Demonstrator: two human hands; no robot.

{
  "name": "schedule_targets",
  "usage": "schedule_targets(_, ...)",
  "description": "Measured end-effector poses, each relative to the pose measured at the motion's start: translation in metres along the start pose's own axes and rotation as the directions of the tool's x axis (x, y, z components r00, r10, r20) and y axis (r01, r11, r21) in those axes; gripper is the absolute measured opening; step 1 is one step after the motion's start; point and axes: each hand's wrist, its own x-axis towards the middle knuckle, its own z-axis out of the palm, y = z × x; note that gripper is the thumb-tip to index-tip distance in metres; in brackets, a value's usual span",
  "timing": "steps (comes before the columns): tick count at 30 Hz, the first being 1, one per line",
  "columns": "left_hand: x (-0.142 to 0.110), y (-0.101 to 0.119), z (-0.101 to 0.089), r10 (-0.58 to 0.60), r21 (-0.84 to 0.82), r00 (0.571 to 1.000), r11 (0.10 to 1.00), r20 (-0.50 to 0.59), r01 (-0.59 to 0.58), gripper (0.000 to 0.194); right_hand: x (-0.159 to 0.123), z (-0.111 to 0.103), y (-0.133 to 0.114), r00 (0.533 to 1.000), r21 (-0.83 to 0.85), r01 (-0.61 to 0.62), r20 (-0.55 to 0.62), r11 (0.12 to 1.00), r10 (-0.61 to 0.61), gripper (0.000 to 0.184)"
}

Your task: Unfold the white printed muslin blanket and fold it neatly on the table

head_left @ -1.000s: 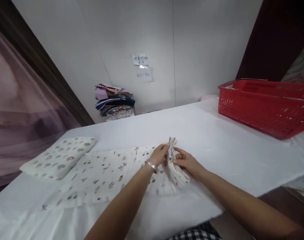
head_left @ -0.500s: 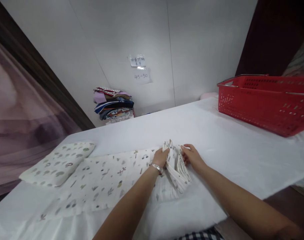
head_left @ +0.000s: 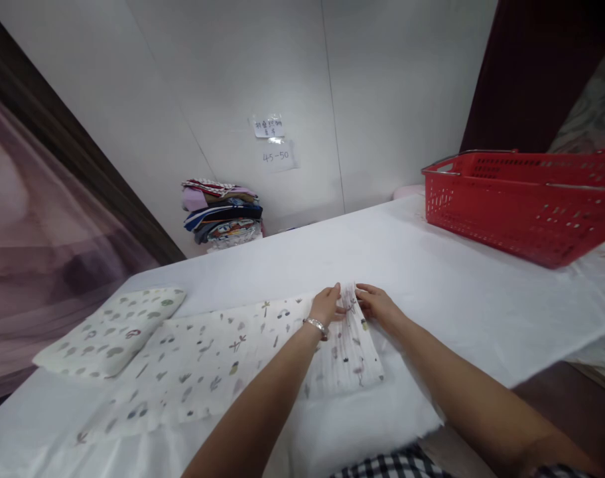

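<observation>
A long strip of white muslin cloth, printed with small plants, rainbows and birds, lies across the table. Its right end is folded over flat, with slight creases. My left hand wears a silver bracelet and rests on this folded part, fingers apart. At the fold's right edge, my right hand touches the cloth with its fingers stretched out; part of the fingertips is hidden. Left of the strip lies a folded white cloth with grey and green mushroom-like prints, touching the strip's left part.
A white sheet covers the table. On the right stands a red plastic basket with metal handles. A stack of folded fabrics sits beyond the far edge, below paper signs on the wall. Pinkish drapery hangs at left.
The bunched layers between my hands have been laid down flat at the strip's right end. My right hand has let go of the gathered cloth and moved to its edge; the left has loosened.
</observation>
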Motion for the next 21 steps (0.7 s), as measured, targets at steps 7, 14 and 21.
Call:
schedule_targets(7, 0.024, -0.005, -0.005, 0.349, 0.287, 0.937, 0.899, -0.012, -0.331, 0.034, 0.002, 0.0, 0.001, 0.999, 0.008, 0.012, 0.041, 1.0, -0.013, 0.056)
schedule_targets(14, 0.043, 0.003, -0.004, 0.423, 0.332, 0.906, 0.851, 0.027, -0.407, 0.021, 0.004, 0.001, 0.002, 0.999, 0.052, 0.029, 0.037, 0.998, -0.031, 0.069)
schedule_targets(21, 0.036, -0.002, -0.014, 0.443, 0.215, 0.894, 0.869, 0.062, -0.446, 0.011, 0.005, 0.006, 0.002, 0.997, 0.148, 0.022, 0.066, 0.989, -0.032, 0.046)
